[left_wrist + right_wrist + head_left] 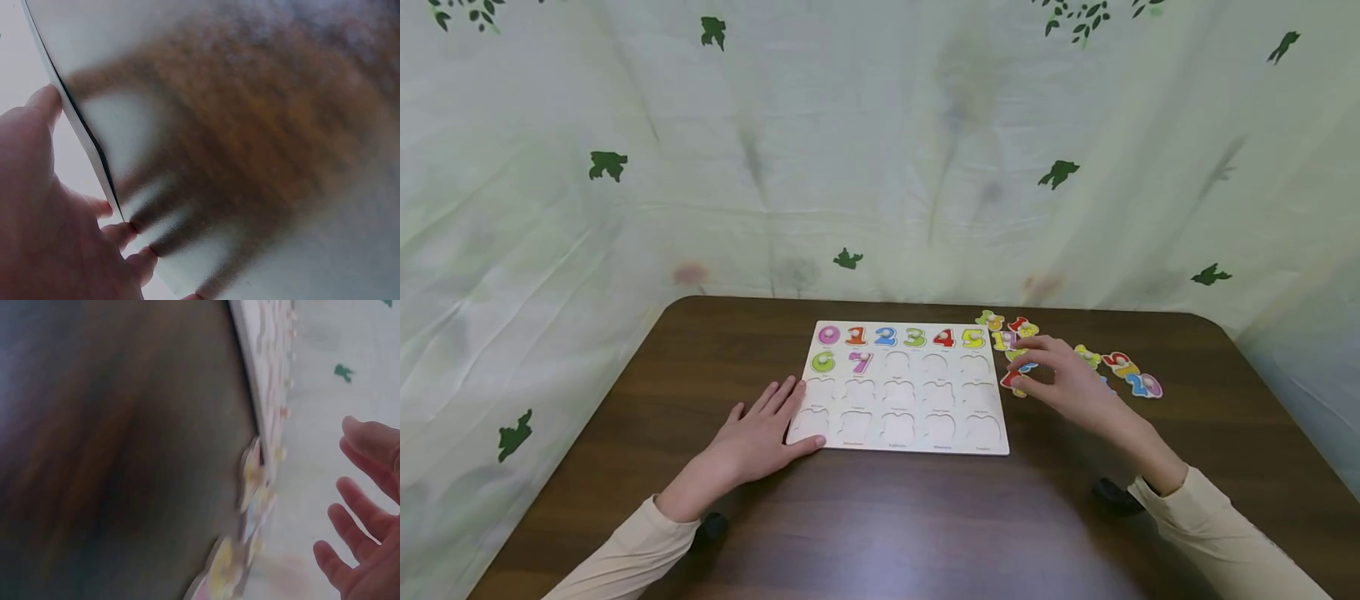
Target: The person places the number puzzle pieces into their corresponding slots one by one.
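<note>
1. We see a white number board (919,402) lying flat on the brown table (895,521), near its far edge and a little in front of the curtain (880,150).
2. Along its top row sit coloured numbers: a pinkish 0 (829,335), an orange 1 (855,337), a blue 2 (886,337), a green 3 (914,337), a red 4 (944,338) and a yellow 5 (973,337). Below them, at the left of the second row, we find a green 6 (823,362) and a purple 7 (860,362); the other places show as pale outlines.
3. The left hand (758,437) rests at the board's left side, fingers spread, with the fingertips and thumb on its edge.
4. The right hand (1071,387) is over a cluster of loose pieces (1006,340) just beside the board's right edge. Its fingers are parted and lightly bent — in the right wrist view we see nothing between them. Whether a fingertip touches a piece, we cannot tell.
5. Farther right lies a second group of pieces (1122,364), partly behind that hand — red, blue and purple among its colours.
6. Both arms wear cream sleeves (1217,533). The curtain is pale, with dark green leaf shapes.
</note>
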Motion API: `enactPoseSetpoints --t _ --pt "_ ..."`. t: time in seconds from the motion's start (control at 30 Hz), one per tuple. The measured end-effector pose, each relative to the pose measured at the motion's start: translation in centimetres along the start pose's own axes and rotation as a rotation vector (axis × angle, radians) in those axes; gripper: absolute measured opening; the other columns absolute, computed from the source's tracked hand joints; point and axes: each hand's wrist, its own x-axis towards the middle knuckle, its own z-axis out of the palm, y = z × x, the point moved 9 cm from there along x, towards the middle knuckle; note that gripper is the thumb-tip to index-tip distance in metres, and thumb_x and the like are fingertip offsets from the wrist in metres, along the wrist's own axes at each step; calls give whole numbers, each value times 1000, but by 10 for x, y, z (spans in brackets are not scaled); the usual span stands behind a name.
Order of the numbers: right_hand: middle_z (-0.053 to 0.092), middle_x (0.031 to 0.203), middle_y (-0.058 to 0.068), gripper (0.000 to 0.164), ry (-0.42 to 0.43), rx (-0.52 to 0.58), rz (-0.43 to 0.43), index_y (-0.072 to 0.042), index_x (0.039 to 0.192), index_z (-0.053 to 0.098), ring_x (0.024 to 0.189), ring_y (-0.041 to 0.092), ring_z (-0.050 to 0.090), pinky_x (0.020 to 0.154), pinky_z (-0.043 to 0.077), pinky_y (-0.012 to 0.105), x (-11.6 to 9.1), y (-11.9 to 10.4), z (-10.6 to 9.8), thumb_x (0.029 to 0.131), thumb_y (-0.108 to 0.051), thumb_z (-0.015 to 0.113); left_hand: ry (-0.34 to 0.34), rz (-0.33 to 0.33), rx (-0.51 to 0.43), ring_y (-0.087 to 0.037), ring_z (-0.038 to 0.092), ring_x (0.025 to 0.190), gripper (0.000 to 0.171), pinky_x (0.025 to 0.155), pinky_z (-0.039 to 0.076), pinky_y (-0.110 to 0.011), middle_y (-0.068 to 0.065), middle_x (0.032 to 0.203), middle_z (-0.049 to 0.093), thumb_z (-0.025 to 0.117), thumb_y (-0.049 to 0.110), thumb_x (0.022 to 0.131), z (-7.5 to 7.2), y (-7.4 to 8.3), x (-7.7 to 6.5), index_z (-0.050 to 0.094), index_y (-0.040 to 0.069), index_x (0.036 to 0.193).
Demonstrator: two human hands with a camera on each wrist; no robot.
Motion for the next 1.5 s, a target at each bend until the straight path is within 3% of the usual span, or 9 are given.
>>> enactPoseSetpoints --t 0.2,0.37,0.63,0.9,1.13,1.33,1.5 --pt "56 129 13 14 15 -34 32 -10 101 74 119 36 48 90 43 55 -19 25 -13 87 -13 76 2 1 -13 -37 15 147 98 106 15 -72 -14 163 15 48 72 89 -5 3 -3 19 9 158" --pt "55 131 20 16 -13 -45 80 -7 103 73 126 44 42 96 36 61 -31 46 -18 88 -13 75 2 5 -3 -38 16 147 98 105 16 -73 -15 162 16 47 73 89 -5 4 -3 20 8 158" --pt "57 127 29 19 -35 -143 89 -5 100 75 120 50 48 95 38 63 -34 63 -22 85 -16 79 -12 -4 -5 -37 13 148 101 106 14 -73 -13 163 13 46 76 87 1 -2 0 17 10 158" --pt "60 121 29 14 -31 -210 68 -8 91 74 115 50 50 95 37 63 -32 65 -21 83 -18 80 -1 3 -3 -38 16 147 99 105 15 -73 -15 162 16 47 74 88 -4 2 -2 20 8 158" --pt "61 119 26 9 -2 -164 46 -10 88 74 112 48 51 93 38 62 -29 59 -20 83 -14 80 -3 -2 -3 -37 14 147 100 105 14 -73 -14 163 15 47 75 87 -2 2 -1 19 9 158" --pt "58 124 20 5 6 -114 43 -12 92 74 114 42 47 84 42 55 -19 47 -12 87 -13 76 6 -1 -2 -36 14 148 102 106 15 -72 -13 163 15 46 77 86 1 -1 0 19 10 158" --pt "57 125 19 9 9 -88 26 -10 94 75 116 42 46 92 38 57 -5 34 -5 87 -13 77 18 9 -12 -38 15 147 102 104 15 -73 -14 163 16 45 77 86 0 0 -1 20 9 158"
